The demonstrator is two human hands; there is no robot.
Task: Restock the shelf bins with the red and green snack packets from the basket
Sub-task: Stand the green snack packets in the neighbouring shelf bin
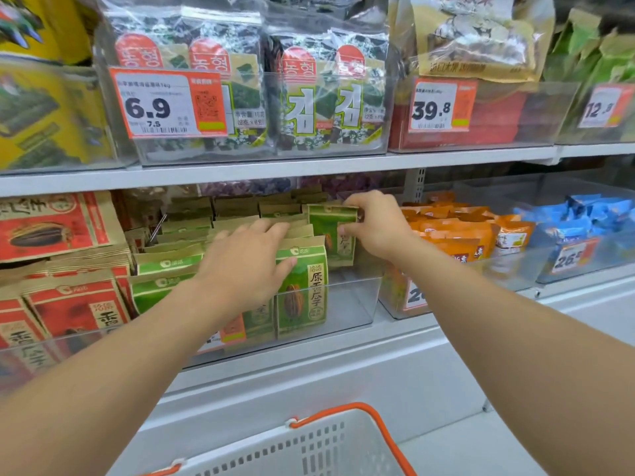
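Observation:
A clear shelf bin (347, 304) on the lower shelf holds rows of green snack packets (302, 286). My right hand (374, 225) pinches one green packet (331, 231) by its top and side, upright at the back right of that bin. My left hand (247, 259) lies with straight fingers over the tops of the green packets, its thumb against the front packet. Red snack packets (75, 304) fill the bin to the left. A white basket with orange handles (309, 448) is below at the frame's bottom edge; its contents are hidden.
Orange packets (457, 231) and blue packets (584, 218) fill the bins to the right. The upper shelf (275, 170) carries bins of seaweed packs (309, 97) with price tags. The right front part of the green bin holds no packets.

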